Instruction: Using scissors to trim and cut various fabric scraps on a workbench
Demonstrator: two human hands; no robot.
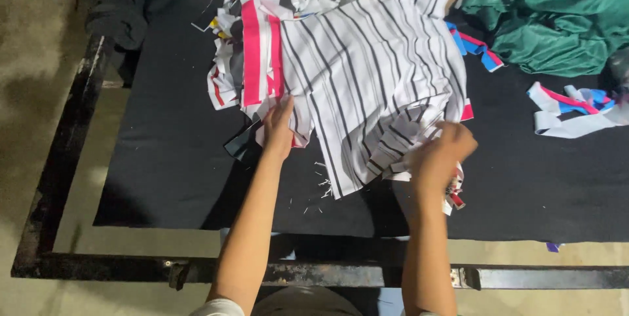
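Note:
A white cloth piece with thin dark stripes lies on top of a heap of cut fabric on a black table cover. Beneath it at the left lie white pieces with pink bands. My left hand presses on the lower left edge of the pile, fingers flat on the fabric. My right hand is closed on the bunched lower right corner of the striped cloth, with small scraps hanging below it.
Green fabric is heaped at the back right. White, blue and pink strips lie at the right. Dark cloth sits at the back left. The table has a black metal frame; small white threads lie near the pile.

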